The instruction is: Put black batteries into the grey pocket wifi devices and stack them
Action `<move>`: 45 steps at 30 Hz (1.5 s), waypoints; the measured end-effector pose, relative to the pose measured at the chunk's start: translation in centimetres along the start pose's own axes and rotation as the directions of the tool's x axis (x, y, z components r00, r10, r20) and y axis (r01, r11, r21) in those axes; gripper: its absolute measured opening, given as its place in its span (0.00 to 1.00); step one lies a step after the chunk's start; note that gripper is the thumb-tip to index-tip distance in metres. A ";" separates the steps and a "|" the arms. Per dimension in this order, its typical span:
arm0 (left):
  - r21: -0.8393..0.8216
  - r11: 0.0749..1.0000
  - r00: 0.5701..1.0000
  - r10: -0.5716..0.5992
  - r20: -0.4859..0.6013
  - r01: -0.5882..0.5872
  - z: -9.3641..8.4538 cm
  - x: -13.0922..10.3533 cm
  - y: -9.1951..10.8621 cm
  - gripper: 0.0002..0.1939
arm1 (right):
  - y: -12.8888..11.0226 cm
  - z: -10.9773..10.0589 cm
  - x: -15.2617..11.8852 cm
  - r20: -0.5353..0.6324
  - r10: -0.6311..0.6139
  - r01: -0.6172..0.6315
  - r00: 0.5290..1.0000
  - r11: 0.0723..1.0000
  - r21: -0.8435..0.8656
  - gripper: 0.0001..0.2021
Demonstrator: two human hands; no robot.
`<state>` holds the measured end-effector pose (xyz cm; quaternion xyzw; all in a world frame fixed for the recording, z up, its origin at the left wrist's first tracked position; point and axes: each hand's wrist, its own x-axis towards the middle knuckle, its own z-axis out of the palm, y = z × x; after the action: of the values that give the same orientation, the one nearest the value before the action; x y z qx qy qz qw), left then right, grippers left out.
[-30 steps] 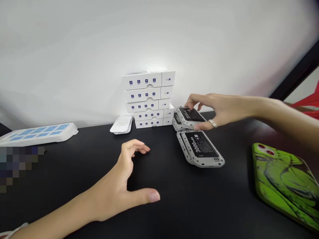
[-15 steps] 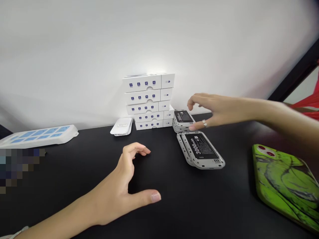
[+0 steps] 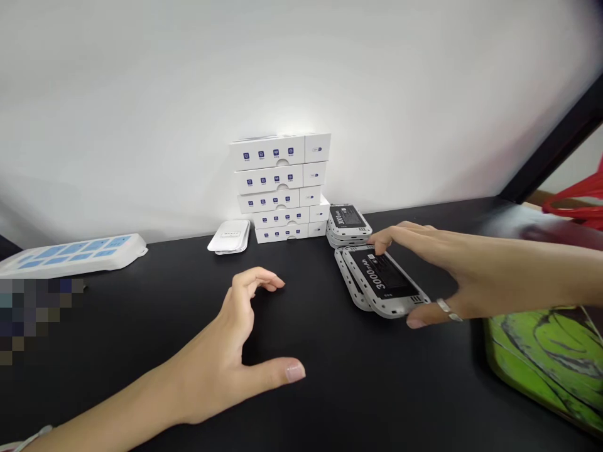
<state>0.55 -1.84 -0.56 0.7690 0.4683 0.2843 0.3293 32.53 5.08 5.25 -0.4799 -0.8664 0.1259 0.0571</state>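
My right hand (image 3: 443, 270) has its fingers at the far edge and its thumb at the near corner of a flat white device with a black 3000mAh battery (image 3: 384, 285). This device tops a short front pile; a similar frame (image 3: 351, 285) shows beneath it. Just behind stands a second pile of the same battery devices (image 3: 348, 220). My left hand (image 3: 240, 345) hovers over the black table, thumb and fingers wide apart, holding nothing.
White boxes with blue icons (image 3: 271, 150) are stacked against the wall. Left of them lie thin white covers (image 3: 229, 236). A white and blue power strip (image 3: 75, 254) is at far left. A green patterned phone case (image 3: 541, 358) lies at right, partly under my right arm.
My right hand has come down and toward me from the rear pile onto the front pile's top device, which has shifted slightly. My left hand stays in place.
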 end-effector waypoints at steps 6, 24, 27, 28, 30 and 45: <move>0.001 1.000 1.000 -0.002 0.010 0.002 -0.1 0.0 0.0 0.34 | -1.1 -0.2 0.0 0.035 -0.015 0.015 0.999 1.000 -0.020 0.32; 0.132 0.991 1.000 0.015 0.026 -0.018 0.1 -0.2 0.5 0.57 | -9.6 3.8 2.3 0.162 -0.232 0.206 0.959 0.965 0.164 0.36; 0.157 0.987 1.000 0.016 0.003 -0.016 0.3 -0.3 0.6 0.56 | -9.9 3.7 3.1 0.240 -0.162 0.102 0.957 0.964 0.244 0.38; 0.164 0.986 1.000 0.025 -0.005 -0.024 0.3 -0.3 0.6 0.55 | -10.1 3.8 3.2 0.247 -0.156 0.092 0.956 0.963 0.253 0.39; 0.165 0.986 0.999 0.039 -0.016 -0.035 0.4 -0.4 0.4 0.55 | -10.4 3.9 3.2 0.193 -0.160 0.112 0.968 0.965 0.238 0.38; 0.086 0.994 0.998 -0.062 -0.031 0.065 0.3 -0.1 0.2 0.48 | -7.2 1.9 5.4 -0.137 -0.037 0.121 0.990 0.718 0.686 0.09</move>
<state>0.87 -2.08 -0.58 0.7632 0.5090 0.2641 0.2977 23.36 5.69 5.25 -0.3926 -0.7718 0.4102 0.2863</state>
